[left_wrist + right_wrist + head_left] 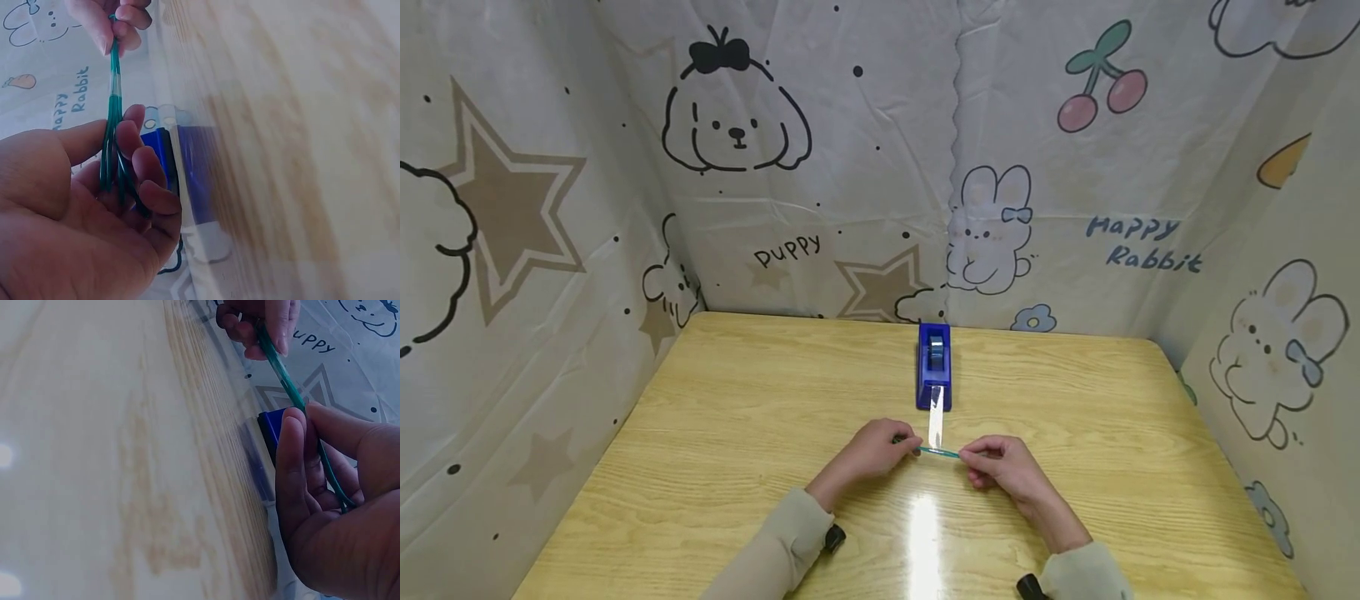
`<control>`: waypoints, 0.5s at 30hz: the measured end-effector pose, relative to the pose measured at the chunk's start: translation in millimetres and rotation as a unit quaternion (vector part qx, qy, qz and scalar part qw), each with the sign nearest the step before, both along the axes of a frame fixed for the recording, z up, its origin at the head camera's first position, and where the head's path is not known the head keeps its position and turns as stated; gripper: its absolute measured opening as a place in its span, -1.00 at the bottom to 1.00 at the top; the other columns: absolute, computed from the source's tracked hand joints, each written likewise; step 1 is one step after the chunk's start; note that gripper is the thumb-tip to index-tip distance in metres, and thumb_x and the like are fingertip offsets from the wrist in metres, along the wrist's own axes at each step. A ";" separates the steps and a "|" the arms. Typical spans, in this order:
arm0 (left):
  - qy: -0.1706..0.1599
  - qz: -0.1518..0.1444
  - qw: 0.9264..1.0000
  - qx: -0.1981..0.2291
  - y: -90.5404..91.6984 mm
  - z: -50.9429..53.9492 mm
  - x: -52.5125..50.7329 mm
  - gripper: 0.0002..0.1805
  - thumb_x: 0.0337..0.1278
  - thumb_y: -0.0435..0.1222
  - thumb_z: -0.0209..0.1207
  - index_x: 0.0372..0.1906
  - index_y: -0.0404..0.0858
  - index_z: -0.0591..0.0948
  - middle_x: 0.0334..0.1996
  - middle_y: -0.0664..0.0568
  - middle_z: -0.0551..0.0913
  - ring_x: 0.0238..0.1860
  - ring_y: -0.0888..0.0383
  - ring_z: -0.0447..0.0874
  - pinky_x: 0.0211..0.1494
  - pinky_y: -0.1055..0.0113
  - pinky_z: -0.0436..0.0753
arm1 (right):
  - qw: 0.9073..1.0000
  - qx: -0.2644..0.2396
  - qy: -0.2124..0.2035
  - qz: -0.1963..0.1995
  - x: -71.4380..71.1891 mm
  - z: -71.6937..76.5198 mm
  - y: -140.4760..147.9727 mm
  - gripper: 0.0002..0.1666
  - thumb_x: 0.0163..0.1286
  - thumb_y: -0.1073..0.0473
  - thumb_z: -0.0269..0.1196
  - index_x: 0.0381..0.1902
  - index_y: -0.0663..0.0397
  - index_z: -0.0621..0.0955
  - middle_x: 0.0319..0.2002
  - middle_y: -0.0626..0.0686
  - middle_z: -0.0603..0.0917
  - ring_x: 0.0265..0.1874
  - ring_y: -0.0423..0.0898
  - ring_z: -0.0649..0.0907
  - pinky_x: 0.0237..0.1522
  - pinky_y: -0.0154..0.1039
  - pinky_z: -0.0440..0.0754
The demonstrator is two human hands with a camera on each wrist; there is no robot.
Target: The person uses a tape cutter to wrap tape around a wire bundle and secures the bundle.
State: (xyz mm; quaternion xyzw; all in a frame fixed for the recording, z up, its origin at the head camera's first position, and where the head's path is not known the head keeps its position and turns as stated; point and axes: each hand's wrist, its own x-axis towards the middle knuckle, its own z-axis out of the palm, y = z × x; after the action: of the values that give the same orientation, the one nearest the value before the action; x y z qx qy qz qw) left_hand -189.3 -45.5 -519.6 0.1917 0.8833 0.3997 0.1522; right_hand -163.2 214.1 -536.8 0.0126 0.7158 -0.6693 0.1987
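Note:
A thin bundle of green cord-like strands (938, 452) is stretched between both hands, a little in front of the blue tape dispenser (934, 382). My left hand (880, 447) pinches its left end between thumb and fingers; in the left wrist view several loose strands (109, 150) fan out over the palm. The right hand (1009, 473) pinches the other end, and strands (331, 472) curve into its palm. From the dispenser a strip of clear tape (936, 423) reaches down to the middle of the bundle and appears to touch it. A pale, shiny band crosses the strands there.
A light wood-grain table (737, 400) lies under the hands. Behind it and at both sides hangs a pale curtain (850, 167) with cartoon prints. The dispenser stands near the table's back edge. Dark wrist devices (834, 537) show at both cuffs.

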 end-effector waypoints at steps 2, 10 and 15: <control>-0.002 0.000 1.000 0.000 0.3 -0.7 0.0 -0.69 0.55 -0.10 0.14 -0.30 -0.14 0.75 -0.36 0.07 0.71 -0.45 0.23 0.42 -0.26 0.33 0.43 | 1.000 0.004 0.001 -0.005 -0.6 0.7 -0.5 -0.73 0.42 0.30 0.36 -0.07 0.47 0.69 -0.47 0.02 0.73 -0.52 -0.19 0.70 -0.39 -0.31 0.74; 0.019 -0.008 1.000 -0.001 -0.4 -1.2 -0.7 -0.76 0.52 -0.14 0.17 -0.30 -0.10 0.73 -0.37 0.13 0.70 -0.39 0.26 0.45 -0.17 0.31 0.46 | 1.000 0.014 0.009 -0.009 -2.4 -0.6 -0.7 -0.77 0.42 0.32 0.36 -0.08 0.43 0.70 -0.42 0.05 0.77 -0.49 -0.18 0.73 -0.38 -0.29 0.74; 0.033 -0.012 0.999 0.009 -1.9 -1.4 -1.3 -0.80 0.50 -0.18 0.20 -0.28 -0.10 0.74 -0.35 0.10 0.73 -0.37 0.28 0.48 -0.15 0.31 0.49 | 1.000 0.018 0.007 -0.006 -3.2 -0.9 0.2 -0.75 0.48 0.24 0.33 -0.08 0.39 0.70 -0.41 0.04 0.76 -0.47 -0.17 0.74 -0.36 -0.28 0.75</control>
State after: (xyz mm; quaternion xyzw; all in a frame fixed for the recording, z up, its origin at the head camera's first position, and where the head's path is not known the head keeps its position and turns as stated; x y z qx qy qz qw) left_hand -190.6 -47.5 -521.1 0.2168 0.8820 0.3989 0.1261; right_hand -166.4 214.2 -537.6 0.0154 0.7289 -0.6577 0.1894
